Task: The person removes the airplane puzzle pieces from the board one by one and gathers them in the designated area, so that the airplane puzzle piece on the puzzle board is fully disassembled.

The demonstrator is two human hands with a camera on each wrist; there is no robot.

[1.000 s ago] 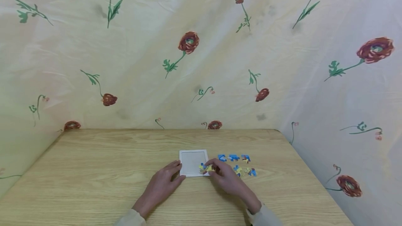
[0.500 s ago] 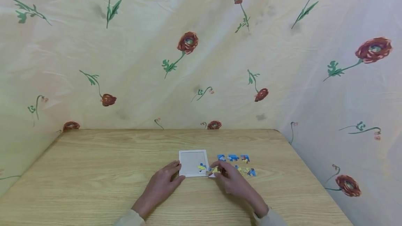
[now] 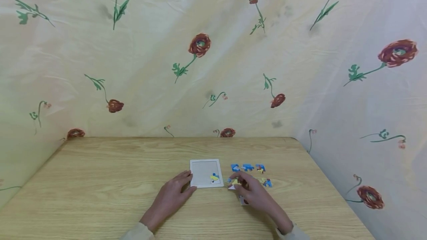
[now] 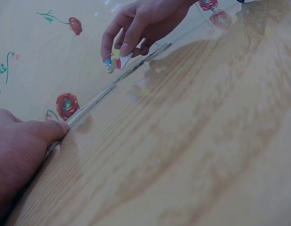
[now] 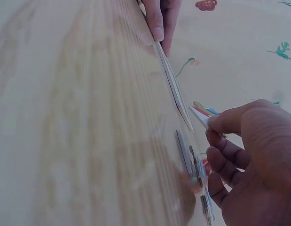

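My left hand (image 3: 174,191) holds the white-rimmed puzzle tray (image 3: 197,185) by its near left corner, fingers along the left edge and thumb at the front edge. One yellow and blue puzzle piece (image 3: 214,178) lies inside the tray's near right corner. Just right of the tray, my right hand (image 3: 251,192) pinches another puzzle piece (image 3: 235,183) between thumb and index finger. The left wrist view shows this held piece (image 4: 118,62) raised above the table and tilted, with yellow, red, blue and white on it.
Behind the right hand lies a row of blue puzzle pieces (image 3: 247,167). More pieces (image 3: 267,182) lie to its right, and one (image 3: 244,200) sits partly hidden beneath it. The wooden table (image 3: 100,180) meets a flowered cloth (image 3: 150,66) at the back.
My right hand has drawn back rightward from the tray with the pinched piece. The piece in the tray's corner now shows uncovered. My left hand has stayed put.
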